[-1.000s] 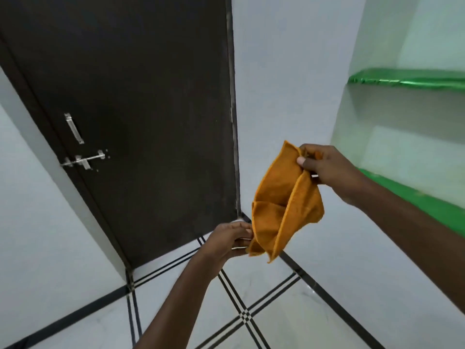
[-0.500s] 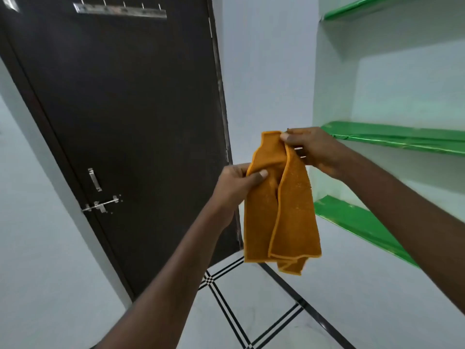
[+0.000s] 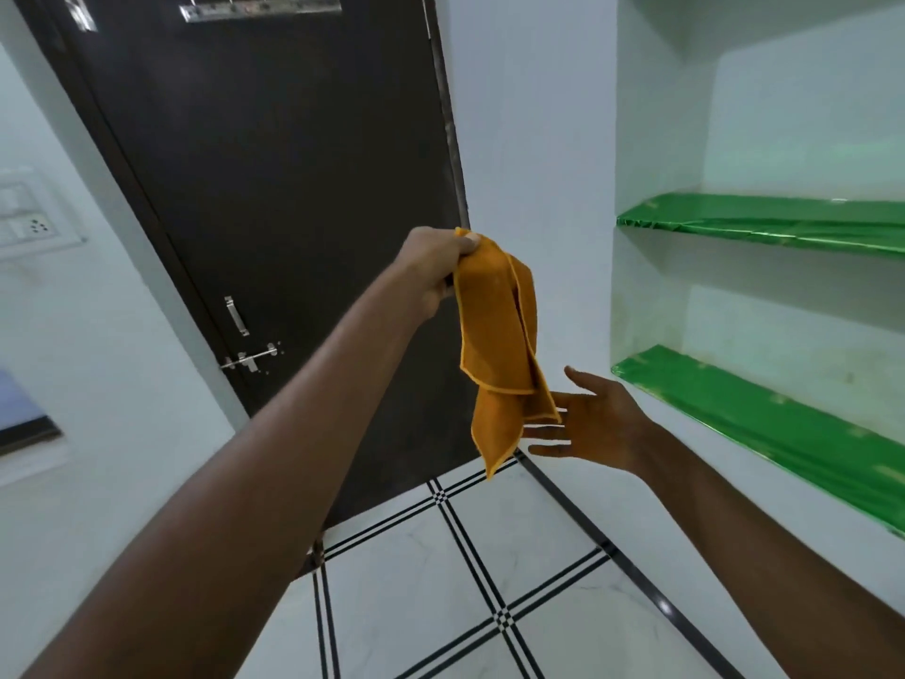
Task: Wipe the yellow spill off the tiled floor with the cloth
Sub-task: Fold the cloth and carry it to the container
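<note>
An orange cloth (image 3: 499, 345) hangs folded in the air in front of the dark door. My left hand (image 3: 436, 269) pinches its top edge at about chest height. My right hand (image 3: 595, 426) is lower and to the right, fingers spread and straight, its fingertips at the cloth's lower hanging corner. The white tiled floor (image 3: 426, 605) with black grid lines lies below. No yellow spill shows on the visible tiles.
A dark brown door (image 3: 274, 188) with a metal latch (image 3: 250, 357) and a hook rail (image 3: 259, 9) stands ahead. Green shelves (image 3: 764, 223) sit in a wall niche at right. A switch plate (image 3: 29, 223) is on the left wall.
My right hand let go of the cloth's top and dropped low with fingers spread. My left hand now holds the cloth alone and has lifted it; the view tilted up slightly.
</note>
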Tool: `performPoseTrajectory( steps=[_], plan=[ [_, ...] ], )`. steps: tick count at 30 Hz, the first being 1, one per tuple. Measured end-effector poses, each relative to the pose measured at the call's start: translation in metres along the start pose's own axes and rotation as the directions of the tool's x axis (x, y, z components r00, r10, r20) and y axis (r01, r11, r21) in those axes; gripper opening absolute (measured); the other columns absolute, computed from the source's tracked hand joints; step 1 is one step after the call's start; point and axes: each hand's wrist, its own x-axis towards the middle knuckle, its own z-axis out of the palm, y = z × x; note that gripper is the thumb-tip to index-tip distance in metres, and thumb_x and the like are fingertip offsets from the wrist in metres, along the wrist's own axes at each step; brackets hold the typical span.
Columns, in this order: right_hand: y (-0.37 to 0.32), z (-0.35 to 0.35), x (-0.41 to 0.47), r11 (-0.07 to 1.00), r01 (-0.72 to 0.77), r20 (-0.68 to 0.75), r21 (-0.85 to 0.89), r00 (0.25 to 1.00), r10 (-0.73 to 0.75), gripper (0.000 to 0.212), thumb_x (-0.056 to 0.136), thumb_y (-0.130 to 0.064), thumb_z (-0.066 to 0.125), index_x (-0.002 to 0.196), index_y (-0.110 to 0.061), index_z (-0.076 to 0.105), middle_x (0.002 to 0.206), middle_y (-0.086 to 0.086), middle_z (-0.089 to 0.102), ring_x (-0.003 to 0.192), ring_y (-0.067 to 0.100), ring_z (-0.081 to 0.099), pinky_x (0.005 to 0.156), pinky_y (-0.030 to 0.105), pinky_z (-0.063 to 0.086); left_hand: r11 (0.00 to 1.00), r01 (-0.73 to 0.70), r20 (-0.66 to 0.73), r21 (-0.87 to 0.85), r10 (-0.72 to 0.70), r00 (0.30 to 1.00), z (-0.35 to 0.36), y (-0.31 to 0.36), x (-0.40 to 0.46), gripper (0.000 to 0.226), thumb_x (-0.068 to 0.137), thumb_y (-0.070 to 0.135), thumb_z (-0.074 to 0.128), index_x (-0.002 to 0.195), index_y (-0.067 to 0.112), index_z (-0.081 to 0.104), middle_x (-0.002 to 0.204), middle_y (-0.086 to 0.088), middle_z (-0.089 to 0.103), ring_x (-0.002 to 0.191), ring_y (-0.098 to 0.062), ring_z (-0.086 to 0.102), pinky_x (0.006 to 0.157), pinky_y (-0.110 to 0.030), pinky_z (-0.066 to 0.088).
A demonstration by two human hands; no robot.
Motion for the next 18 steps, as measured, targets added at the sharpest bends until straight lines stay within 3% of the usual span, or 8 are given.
performPoseTrajectory(
  steps=[2,3,7,8,11,15,18],
  plan=[
    [-0.002,-0.001,-0.002,0.997,0.071,0.021,0.005,0.997,-0.071,0.038,0.082,-0.028,0.065,0.112,-0.005,0.07,0.136,0.025,0.061,0.131,0.044,0.058,0.117,0.062,0.036,0.999,0.027,-0.036,-0.038,-0.028,0.999,-0.003,0.007,-0.004,0.037,0.098,0.023,0.064,0.13,0.009,0.057,0.119,-0.006,0.063,0.104,-0.022,0.065,0.09,-0.039,0.059],
    [-0.003,0.0,-0.004,0.993,0.113,0.031,-0.029,0.993,-0.112,0.037,0.078,-0.025,0.072,0.11,-0.006,0.071,0.137,0.026,0.062,0.131,0.044,0.058,0.117,0.063,0.036,0.997,0.038,-0.038,-0.065,-0.04,0.998,-0.004,0.011,-0.008,0.035,0.098,0.023,0.064,0.13,0.009,0.056,0.118,-0.007,0.064,0.103,-0.022,0.066,0.09,-0.039,0.059],
    [-0.001,0.007,-0.008,0.97,0.169,0.098,-0.175,0.983,-0.154,0.066,0.069,-0.022,0.09,0.128,-0.017,0.061,0.136,0.018,0.066,0.125,0.04,0.063,0.109,0.059,0.048,0.989,0.029,-0.039,-0.146,-0.035,0.999,-0.008,0.026,-0.018,0.033,0.099,0.023,0.062,0.13,0.011,0.057,0.114,-0.007,0.066,0.102,-0.023,0.069,0.091,-0.041,0.06],
    [0.0,0.01,-0.008,0.963,0.177,0.112,-0.205,0.981,-0.156,0.065,0.07,-0.023,0.09,0.129,-0.019,0.061,0.13,0.015,0.07,0.121,0.039,0.066,0.105,0.057,0.051,0.987,0.026,-0.051,-0.161,-0.035,0.998,-0.009,0.029,-0.02,0.032,0.1,0.022,0.062,0.129,0.01,0.058,0.113,-0.007,0.067,0.101,-0.022,0.07,0.09,-0.041,0.061],
    [0.0,0.022,-0.008,0.927,0.234,0.019,-0.292,0.971,-0.239,0.03,0.098,-0.02,0.062,0.127,-0.013,0.063,0.126,0.02,0.071,0.116,0.043,0.068,0.106,0.063,0.049,0.982,0.045,-0.094,-0.185,-0.063,0.994,-0.019,0.027,-0.025,0.03,0.099,0.018,0.062,0.127,0.007,0.058,0.111,-0.009,0.068,0.099,-0.022,0.071,0.087,-0.04,0.062],
    [-0.006,0.028,-0.017,0.942,0.206,-0.072,-0.266,0.97,-0.232,0.051,0.091,-0.033,0.072,0.136,-0.012,0.059,0.133,0.016,0.068,0.119,0.038,0.065,0.107,0.059,0.05,0.99,0.072,-0.149,-0.123,-0.09,0.985,-0.039,0.014,-0.031,0.031,0.099,0.018,0.064,0.127,0.007,0.057,0.11,-0.008,0.067,0.098,-0.021,0.07,0.082,-0.036,0.062],
    [-0.016,0.027,-0.032,0.968,0.162,-0.16,-0.191,0.968,-0.194,0.04,0.095,-0.037,0.068,0.127,-0.014,0.064,0.126,0.014,0.071,0.11,0.035,0.069,0.086,0.049,0.059,0.992,0.089,-0.271,0.091,-0.062,0.96,-0.063,-0.002,-0.03,0.033,0.097,0.023,0.066,0.124,0.008,0.056,0.112,-0.008,0.062,0.1,-0.022,0.064,0.09,-0.04,0.059]
  ],
)
